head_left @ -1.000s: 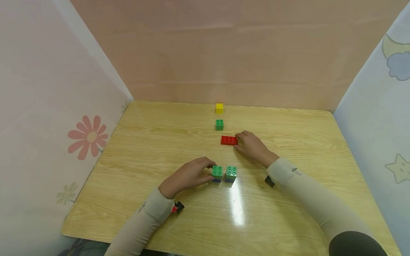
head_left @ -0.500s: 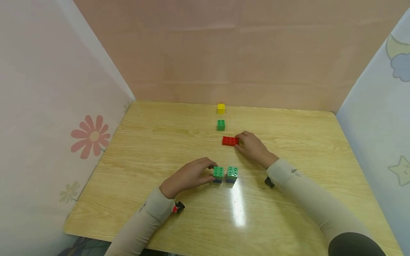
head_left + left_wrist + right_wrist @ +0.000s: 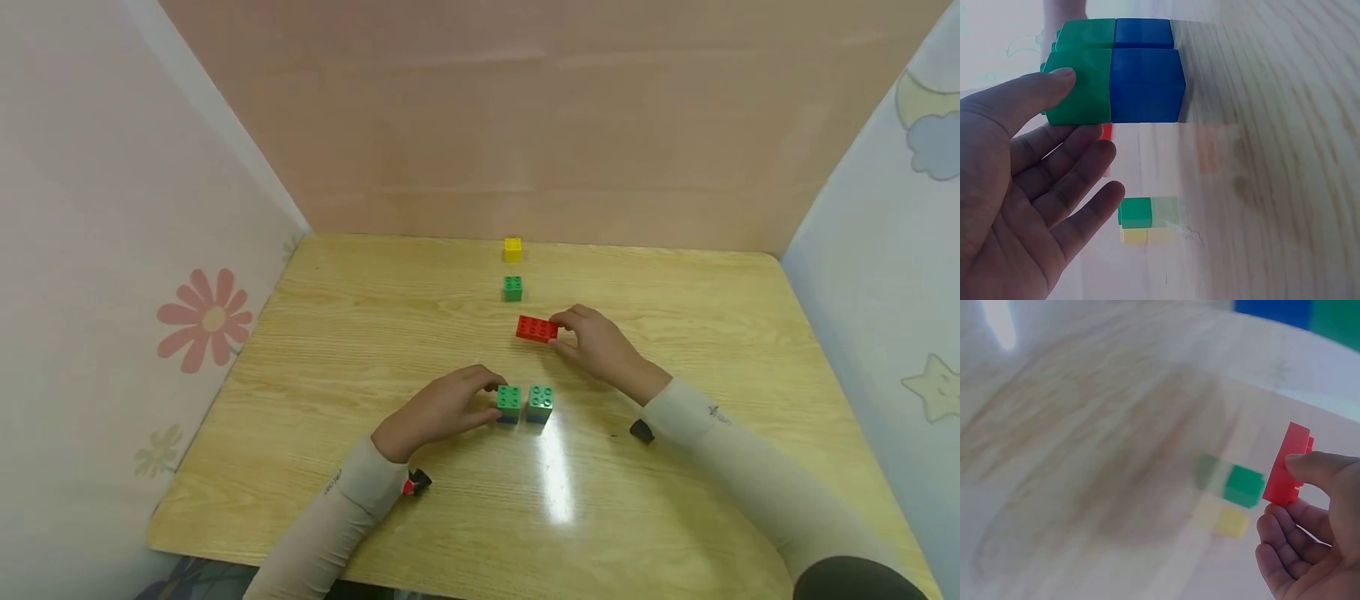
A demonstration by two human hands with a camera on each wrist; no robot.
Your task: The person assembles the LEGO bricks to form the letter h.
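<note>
My right hand [image 3: 602,348] pinches one end of a red building brick [image 3: 535,328], a flat two-row one with its studs up. In the right wrist view the red brick [image 3: 1287,465] is held between thumb and fingers, raised off the table. My left hand [image 3: 448,410] pinches the left of two small stacks, a green brick [image 3: 508,397] on a blue brick [image 3: 1147,85]. Thumb and fingertips lie on its green upper part, and the stack stands on the table. Right beside it is the matching stack, a second green brick [image 3: 541,397] on blue.
Beyond the red brick a single green brick [image 3: 512,289] sits on the wooden table [image 3: 360,292]. Farther back, near the rear wall [image 3: 465,125], is a yellow brick [image 3: 512,250]. Walls rise on the left and right too.
My right hand has lifted the red brick from the table and tilted it slightly. The left hand stays at its stack. The whole view shifts a little with the head.
</note>
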